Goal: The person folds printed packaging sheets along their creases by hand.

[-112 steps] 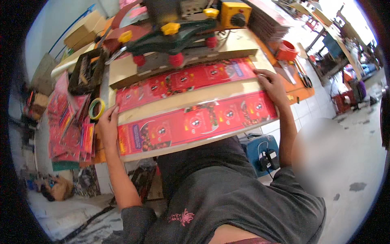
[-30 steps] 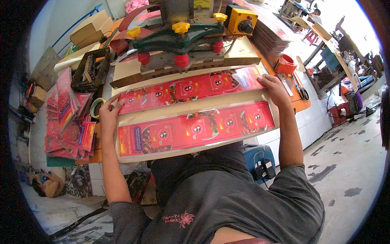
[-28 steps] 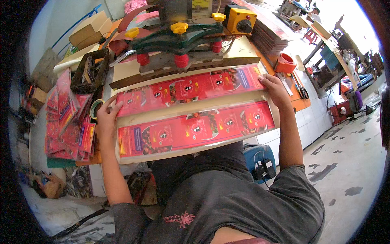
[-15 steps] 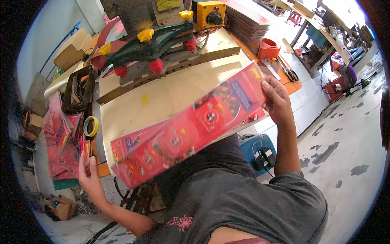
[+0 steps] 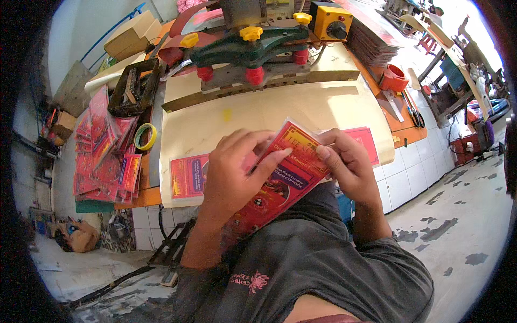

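In front of my body a long red printed plastic sheet [image 5: 299, 156] is held at a tilt, its top end up and its lower part hanging over my lap. My right hand [image 5: 353, 167] pinches its right edge near the top between thumb and fingers. My left hand [image 5: 231, 172] is closed at its left edge, thumb on the printed face; the fingertips are partly hidden. Beneath and behind my hands, another red printed sheet [image 5: 186, 175] lies along the near side of a cream board [image 5: 274, 110]; its middle is hidden.
A press with a dark green clamp [image 5: 226, 51] and yellow knobs stands at the back, beside a yellow control box [image 5: 329, 24]. Red printed packs [image 5: 102, 161] are heaped at left, near a yellow tape roll [image 5: 145, 137] and black tray [image 5: 148, 75]. Scissors [image 5: 413, 112] lie at right.
My left hand, open beside the heap of packs before, has come over to the held sheet and closed on it. The right hand has drawn the sheet's top end in toward my middle. The view has shifted.
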{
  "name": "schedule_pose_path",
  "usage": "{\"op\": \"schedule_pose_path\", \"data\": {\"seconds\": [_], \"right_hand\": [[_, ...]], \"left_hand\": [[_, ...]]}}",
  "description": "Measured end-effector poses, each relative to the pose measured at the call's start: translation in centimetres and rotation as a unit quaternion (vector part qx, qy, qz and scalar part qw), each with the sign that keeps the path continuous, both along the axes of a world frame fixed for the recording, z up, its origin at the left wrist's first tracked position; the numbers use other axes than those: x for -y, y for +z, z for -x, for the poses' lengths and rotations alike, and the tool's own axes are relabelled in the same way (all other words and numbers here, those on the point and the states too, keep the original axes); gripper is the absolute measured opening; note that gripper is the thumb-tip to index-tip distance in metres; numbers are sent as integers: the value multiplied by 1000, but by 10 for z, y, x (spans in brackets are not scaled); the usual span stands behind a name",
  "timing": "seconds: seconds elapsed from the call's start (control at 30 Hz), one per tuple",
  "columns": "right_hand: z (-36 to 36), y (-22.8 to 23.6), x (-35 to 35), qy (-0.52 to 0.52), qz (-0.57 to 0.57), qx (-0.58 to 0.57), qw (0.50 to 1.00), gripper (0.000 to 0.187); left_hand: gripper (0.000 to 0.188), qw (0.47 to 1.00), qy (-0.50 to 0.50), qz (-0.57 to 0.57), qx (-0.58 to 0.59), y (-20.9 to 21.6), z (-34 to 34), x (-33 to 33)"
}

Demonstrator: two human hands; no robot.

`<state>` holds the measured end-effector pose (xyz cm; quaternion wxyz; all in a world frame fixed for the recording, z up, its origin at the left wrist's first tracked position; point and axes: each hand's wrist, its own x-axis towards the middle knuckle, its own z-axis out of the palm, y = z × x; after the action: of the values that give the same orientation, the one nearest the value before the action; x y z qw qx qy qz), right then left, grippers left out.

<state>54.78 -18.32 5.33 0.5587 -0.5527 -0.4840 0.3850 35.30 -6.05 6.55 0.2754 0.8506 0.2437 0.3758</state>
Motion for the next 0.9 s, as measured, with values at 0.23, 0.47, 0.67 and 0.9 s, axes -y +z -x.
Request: {"op": "schedule_pose_path", "data": {"seconds": [0.23, 0.47, 0.67, 0.9], "right_hand": [[1, -13, -6, -7, -56, 65, 996, 20], [1, -8, -2, 3, -45, 60, 997, 19], [8, -3, -1, 10, -22, 83, 996, 18], [3, -2, 13, -41, -3, 106, 994, 20]], "left_hand": [[12, 999, 19, -5, 39, 6, -5, -14], [9, 998, -3, -65, 12, 16, -4, -15], [15, 975, 102, -191, -38, 8, -10, -7], [17, 951, 246, -173, -65, -6, 6, -30]]}}
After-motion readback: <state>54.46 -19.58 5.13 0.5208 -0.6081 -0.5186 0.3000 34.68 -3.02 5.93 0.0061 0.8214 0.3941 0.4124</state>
